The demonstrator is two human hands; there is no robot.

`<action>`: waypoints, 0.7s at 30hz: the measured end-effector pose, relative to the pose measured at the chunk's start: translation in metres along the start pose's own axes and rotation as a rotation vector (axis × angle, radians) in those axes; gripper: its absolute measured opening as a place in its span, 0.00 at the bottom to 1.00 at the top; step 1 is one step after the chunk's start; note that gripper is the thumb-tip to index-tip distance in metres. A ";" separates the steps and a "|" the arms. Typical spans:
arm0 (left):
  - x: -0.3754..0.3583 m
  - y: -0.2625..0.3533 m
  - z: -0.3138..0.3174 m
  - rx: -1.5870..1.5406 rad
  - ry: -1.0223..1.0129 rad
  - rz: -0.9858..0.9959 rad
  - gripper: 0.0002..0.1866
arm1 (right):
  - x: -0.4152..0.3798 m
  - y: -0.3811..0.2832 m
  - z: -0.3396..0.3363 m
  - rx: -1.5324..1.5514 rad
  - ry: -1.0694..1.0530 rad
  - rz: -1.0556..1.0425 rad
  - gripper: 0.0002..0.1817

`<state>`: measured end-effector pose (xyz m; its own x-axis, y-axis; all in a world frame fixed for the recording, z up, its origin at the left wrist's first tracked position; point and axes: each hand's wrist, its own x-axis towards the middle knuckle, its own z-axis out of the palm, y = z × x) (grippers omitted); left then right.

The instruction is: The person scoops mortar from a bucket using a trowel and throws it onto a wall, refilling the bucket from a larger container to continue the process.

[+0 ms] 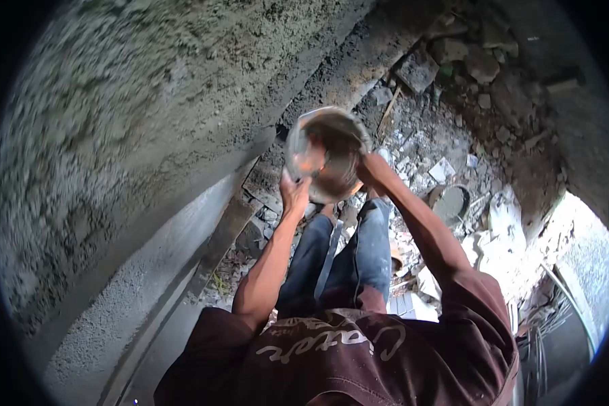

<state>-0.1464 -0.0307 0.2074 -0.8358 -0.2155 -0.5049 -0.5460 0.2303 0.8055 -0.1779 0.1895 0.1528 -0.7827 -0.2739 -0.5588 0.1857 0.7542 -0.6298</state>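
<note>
A round, wide metal basin [342, 145] is held out in front of me, tipped so that I look into its hollow. Its inside looks dark and brownish with bright reflections, and motion blurs it. My left hand [295, 192] grips the near left rim, thumb along the edge. On the right side of the rim, my right hand [372, 170] is closed round the edge, its fingers partly hidden. Whether anything lies in the basin I cannot make out.
A rough plastered wall [149, 88] rises on the left. Broken stone and rubble [413, 152] cover the ground ahead. A round container [450, 204] with grey material stands at the right, beside a white sack [504, 216]. Larger stone blocks [418, 70] lie farther off.
</note>
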 end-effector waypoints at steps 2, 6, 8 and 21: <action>0.003 0.033 0.008 0.100 -0.034 0.024 0.28 | 0.015 -0.059 -0.015 -0.127 0.115 -0.034 0.10; 0.021 0.059 -0.028 0.023 -0.114 0.132 0.27 | -0.015 -0.105 -0.001 -0.158 0.291 -0.144 0.12; 0.021 0.053 -0.053 -0.021 -0.042 0.244 0.26 | -0.045 -0.128 -0.032 -0.448 -0.058 -0.220 0.12; 0.018 0.063 -0.096 0.019 0.020 0.325 0.18 | -0.048 -0.128 -0.041 -0.492 0.365 -0.376 0.11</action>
<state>-0.1900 -0.1113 0.2786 -0.9653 -0.1462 -0.2162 -0.2521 0.3072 0.9176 -0.1884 0.1303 0.2822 -0.9059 -0.4156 -0.0812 -0.3572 0.8531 -0.3803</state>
